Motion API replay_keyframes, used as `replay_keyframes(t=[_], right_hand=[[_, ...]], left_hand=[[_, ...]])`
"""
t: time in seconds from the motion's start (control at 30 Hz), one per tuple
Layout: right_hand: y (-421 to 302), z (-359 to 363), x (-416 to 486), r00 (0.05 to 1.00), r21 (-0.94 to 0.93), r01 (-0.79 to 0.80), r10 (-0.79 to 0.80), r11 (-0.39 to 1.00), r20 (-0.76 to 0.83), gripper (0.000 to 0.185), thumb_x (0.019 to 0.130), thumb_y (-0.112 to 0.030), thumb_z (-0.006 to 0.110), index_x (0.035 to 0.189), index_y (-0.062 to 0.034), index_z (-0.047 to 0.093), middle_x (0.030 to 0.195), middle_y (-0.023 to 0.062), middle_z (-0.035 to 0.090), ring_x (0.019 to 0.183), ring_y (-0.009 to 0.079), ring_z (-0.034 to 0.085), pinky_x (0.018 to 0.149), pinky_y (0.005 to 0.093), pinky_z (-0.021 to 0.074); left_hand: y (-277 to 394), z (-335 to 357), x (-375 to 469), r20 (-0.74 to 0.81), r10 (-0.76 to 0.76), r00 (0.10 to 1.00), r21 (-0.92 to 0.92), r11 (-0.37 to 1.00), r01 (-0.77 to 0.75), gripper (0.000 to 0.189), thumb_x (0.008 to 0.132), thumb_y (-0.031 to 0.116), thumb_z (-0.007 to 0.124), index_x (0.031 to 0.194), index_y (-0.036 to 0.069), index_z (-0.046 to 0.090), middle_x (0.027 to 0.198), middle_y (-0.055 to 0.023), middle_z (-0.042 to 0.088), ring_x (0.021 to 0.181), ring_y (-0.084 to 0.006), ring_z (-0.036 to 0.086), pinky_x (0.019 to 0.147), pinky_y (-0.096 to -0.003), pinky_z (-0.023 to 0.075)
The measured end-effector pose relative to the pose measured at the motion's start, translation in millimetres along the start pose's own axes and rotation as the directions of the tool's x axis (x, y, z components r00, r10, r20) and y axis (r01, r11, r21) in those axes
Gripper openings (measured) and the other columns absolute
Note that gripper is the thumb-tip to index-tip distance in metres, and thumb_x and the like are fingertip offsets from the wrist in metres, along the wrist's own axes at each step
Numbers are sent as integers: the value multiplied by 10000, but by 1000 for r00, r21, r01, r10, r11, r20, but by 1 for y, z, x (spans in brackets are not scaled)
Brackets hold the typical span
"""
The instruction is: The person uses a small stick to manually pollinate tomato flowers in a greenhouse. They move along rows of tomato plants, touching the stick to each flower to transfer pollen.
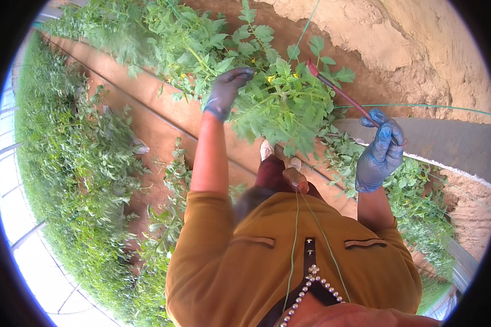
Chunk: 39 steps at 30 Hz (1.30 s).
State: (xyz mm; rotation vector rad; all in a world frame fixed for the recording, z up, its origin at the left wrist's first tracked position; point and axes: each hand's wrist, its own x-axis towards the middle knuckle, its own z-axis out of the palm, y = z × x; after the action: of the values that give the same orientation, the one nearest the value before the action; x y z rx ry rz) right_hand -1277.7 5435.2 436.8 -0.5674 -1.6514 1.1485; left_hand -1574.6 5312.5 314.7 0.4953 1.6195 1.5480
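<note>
My right hand (381,149), in a blue glove, holds a thin brush (347,98) by its dark reddish handle. The brush's red-stained tip (312,68) points up and left, over the leaves of a tomato plant (284,100). Yellow flowers (271,79) show among that plant's leaves. At its left side is my left hand (231,88), also gloved, blurred and with its fingers close together; whether they pinch anything is hidden. A small container (296,180) hangs at my waist from a green cord (295,241) around my neck.
Green strings (417,105) run across and up near the plant. An earthen wall (425,53) rises beyond it, beside a grey strip (421,133). Dark hoses (147,107) lie along the soil path. Dense plant rows (73,175) fill the left.
</note>
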Motion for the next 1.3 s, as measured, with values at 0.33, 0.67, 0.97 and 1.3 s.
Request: replay_keyframes(t=[0.33,0.67,0.97,1.3], right_hand=[[-1,64,21,913,-179,88,-7,980,409,130,955,1,507,1060,-4,585,1051,147,639,857,194,626,780,315,508],[19,67,16,876,-416,233,-5,879,482,112,906,-61,599,1016,-38,607,920,114,638,845,264,579,739,361,457],[29,59,19,874,-413,286,-58,865,482,107,904,-64,593,1002,-53,635,916,107,623,823,259,573,725,364,452],[34,36,36,887,-381,257,-60,888,458,123,910,-27,572,1028,-8,603,946,113,642,813,242,586,735,351,468]], left_hand=[[-52,63,31,222,19,975,-52,999,-8,203,795,151,734,940,23,671,852,-24,649,750,-93,543,679,-263,468],[-49,89,7,183,-130,975,-218,961,169,209,820,165,753,948,3,720,895,-1,693,794,-58,552,780,-246,446],[-67,93,10,162,-117,980,-202,968,149,245,876,177,663,1043,1,701,989,-39,698,892,-99,595,844,-281,452],[-52,97,5,60,-169,984,-246,953,178,233,857,150,696,1043,9,701,973,-31,700,844,-84,594,827,-254,446]])
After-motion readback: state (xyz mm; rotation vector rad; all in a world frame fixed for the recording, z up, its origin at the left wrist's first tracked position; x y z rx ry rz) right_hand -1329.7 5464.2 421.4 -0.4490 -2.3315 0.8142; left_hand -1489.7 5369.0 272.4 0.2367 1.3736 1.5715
